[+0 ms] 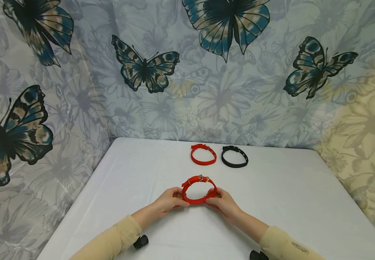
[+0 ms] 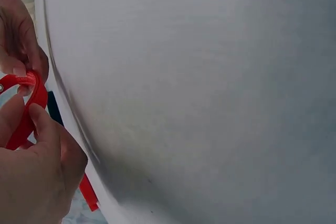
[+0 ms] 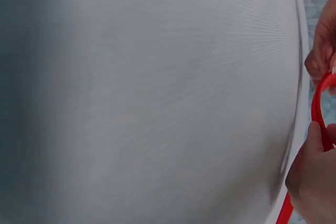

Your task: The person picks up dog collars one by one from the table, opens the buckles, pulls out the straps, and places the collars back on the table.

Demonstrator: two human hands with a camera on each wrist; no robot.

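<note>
Between both hands a red pet collar (image 1: 196, 201) is held, buckled into a loop, its metal buckle and ring on the far side. The left hand (image 1: 171, 200) pinches the loop's left side between thumb and fingers. On the opposite side the right hand (image 1: 223, 204) pinches the band the same way. In the left wrist view the red band (image 2: 38, 95) runs between the fingers of the two hands. The right wrist view catches only part of the collar (image 3: 317, 106) at its right edge.
Farther back on the white table (image 1: 135, 162) lie a second red collar (image 1: 203, 163) and a black collar (image 1: 234, 165), side by side and both looped. Behind the table hangs a butterfly-patterned cloth (image 1: 161, 115). Dark objects (image 1: 140, 242) show beside the forearms.
</note>
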